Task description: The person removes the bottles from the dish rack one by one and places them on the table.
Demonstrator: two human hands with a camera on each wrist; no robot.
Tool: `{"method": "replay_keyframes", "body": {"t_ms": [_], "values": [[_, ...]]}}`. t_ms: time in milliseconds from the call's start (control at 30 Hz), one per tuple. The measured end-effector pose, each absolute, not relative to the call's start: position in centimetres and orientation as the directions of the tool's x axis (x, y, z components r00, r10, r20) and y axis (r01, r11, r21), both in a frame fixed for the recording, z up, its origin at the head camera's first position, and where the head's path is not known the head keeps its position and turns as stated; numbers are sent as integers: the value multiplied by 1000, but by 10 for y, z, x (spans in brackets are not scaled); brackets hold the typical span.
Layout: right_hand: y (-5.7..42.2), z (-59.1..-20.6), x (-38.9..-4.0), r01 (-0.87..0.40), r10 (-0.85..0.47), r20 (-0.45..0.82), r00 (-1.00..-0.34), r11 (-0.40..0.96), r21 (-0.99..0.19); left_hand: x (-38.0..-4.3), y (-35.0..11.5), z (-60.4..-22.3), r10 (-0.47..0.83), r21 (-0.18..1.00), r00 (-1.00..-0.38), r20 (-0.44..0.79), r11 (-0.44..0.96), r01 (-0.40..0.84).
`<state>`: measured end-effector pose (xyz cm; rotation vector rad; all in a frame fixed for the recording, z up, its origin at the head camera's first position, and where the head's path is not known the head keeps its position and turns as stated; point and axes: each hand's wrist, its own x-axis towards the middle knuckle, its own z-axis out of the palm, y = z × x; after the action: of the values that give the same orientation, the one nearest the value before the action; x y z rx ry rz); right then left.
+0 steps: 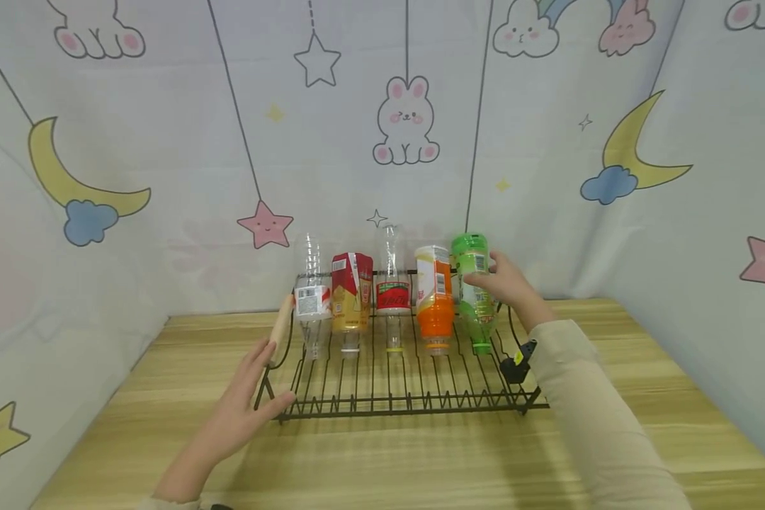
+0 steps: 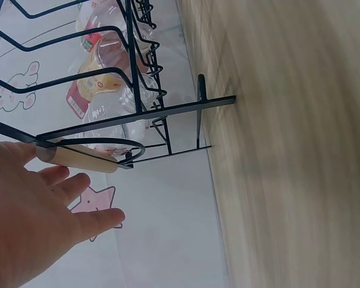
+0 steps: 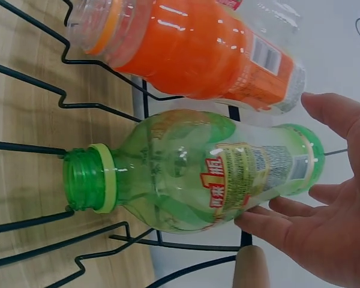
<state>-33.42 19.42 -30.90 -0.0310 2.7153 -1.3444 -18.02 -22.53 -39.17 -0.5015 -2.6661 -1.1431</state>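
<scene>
In the head view a green-tinted plastic bottle leans upside down at the right end of a black wire rack. My right hand is around its upper part. In the right wrist view the fingers lie along the bottle's side near its base, while the thumb stands apart on the other side, near the orange bottle. My left hand is spread at the rack's left end. Its fingertips come up to the wooden handle, and the palm holds nothing.
Beside the green bottle, a row of upturned bottles leans in the rack: an orange one, a clear one with a red label, a red and gold one, and another clear one. A black clip-like piece hangs at the rack's right side.
</scene>
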Motion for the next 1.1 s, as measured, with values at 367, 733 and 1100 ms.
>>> {"method": "replay_keyframes", "body": {"t_ms": [367, 733, 1100], "values": [[193, -323, -334, 24, -78, -91, -993, 617, -787, -179, -225, -392, 234, 664, -917, 323, 635, 396], [190, -325, -329, 91, -69, -173, -983, 633, -768, -179, -226, -393, 225, 663, -924, 310, 646, 380], [190, -328, -328, 130, -86, -222, -971, 592, -796, -181, -228, -397, 224, 666, -929, 295, 649, 368]]}}
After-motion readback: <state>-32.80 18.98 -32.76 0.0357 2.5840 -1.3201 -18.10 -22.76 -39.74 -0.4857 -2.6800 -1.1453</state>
